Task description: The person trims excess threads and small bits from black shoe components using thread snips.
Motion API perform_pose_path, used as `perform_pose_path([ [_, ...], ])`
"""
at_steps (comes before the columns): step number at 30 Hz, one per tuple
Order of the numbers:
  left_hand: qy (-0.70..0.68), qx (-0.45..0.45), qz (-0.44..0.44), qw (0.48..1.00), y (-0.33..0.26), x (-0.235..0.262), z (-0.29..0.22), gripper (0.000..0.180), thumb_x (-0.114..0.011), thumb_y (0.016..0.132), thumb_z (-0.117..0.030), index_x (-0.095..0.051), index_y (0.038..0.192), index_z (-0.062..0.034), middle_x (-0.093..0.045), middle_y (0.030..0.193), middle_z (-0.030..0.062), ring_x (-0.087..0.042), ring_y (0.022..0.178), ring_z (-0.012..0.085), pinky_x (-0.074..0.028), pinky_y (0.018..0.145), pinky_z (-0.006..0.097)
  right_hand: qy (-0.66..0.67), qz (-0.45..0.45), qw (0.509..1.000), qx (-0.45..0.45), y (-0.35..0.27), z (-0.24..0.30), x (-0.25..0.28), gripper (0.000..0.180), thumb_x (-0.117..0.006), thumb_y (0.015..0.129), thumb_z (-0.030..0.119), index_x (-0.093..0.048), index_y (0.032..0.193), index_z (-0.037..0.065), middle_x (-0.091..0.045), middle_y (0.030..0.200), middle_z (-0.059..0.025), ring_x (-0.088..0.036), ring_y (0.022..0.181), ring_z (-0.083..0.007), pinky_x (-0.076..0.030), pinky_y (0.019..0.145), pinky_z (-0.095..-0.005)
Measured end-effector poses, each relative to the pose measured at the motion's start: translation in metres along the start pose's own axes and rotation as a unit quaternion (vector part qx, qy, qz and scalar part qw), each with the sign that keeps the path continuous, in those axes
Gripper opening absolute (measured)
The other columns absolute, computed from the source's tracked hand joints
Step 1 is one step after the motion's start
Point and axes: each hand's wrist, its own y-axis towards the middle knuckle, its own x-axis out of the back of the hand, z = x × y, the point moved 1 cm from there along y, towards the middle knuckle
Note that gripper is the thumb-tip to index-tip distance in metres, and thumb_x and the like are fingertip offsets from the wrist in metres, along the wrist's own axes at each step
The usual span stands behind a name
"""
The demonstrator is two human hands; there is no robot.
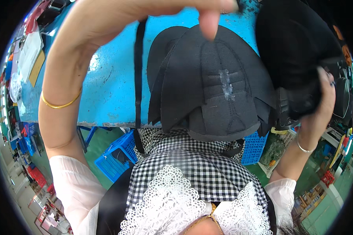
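My left hand (208,15) reaches across the upper edge, partly cut off and blurred. One finger stretches to the right and another digit points down, apart from it, with nothing visible between them. Below it lies a stack of black fabric panels (176,90), rounded at the far end, with notched sides. The top panel carries faint outline marks and a whitish smear. At the right, my right hand (321,98) is closed on the edge of a large black fabric piece (298,47), blurred and partly in shadow. Its underside and some of my fingers are hidden.
The panels lie on a worn blue table (110,86), overhanging its near edge. A black strap (139,74) runs down over that edge. Blue plastic crates (115,156) stand below on the green floor. Papers (30,51) lie at the far left.
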Motion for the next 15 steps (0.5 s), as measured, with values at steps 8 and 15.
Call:
perform_pose_path([
  [8, 0.150, 0.031, 0.189, 0.970, 0.017, -0.041, 0.023, 0.012, -0.076, 0.081, -0.013, -0.073, 0.082, -0.0008, -0.071, 0.077, 0.0038, -0.064, 0.071, 0.0103, -0.050, 0.069, 0.025, 0.363, 0.022, 0.798, -0.480, -0.104, -0.122, 0.006, 0.022, -0.046, 0.106, 0.017, -0.058, 0.117, 0.002, -0.065, 0.108, -0.0063, -0.055, 0.067, -0.0066, -0.045, 0.060, -0.0190],
  [15, 0.180, 0.036, 0.218, 0.959, 0.025, -0.049, 0.026, 0.012, -0.075, 0.081, -0.013, -0.074, 0.085, -0.0013, -0.071, 0.077, 0.0048, -0.065, 0.070, 0.0120, -0.050, 0.067, 0.026, 0.533, -0.033, 0.749, -0.392, -0.054, -0.050, -0.010, 0.014, -0.048, 0.106, 0.015, -0.050, 0.116, 0.005, -0.047, 0.078, 0.0010, -0.031, 0.053, -0.0019, -0.024, 0.047, -0.0185],
])
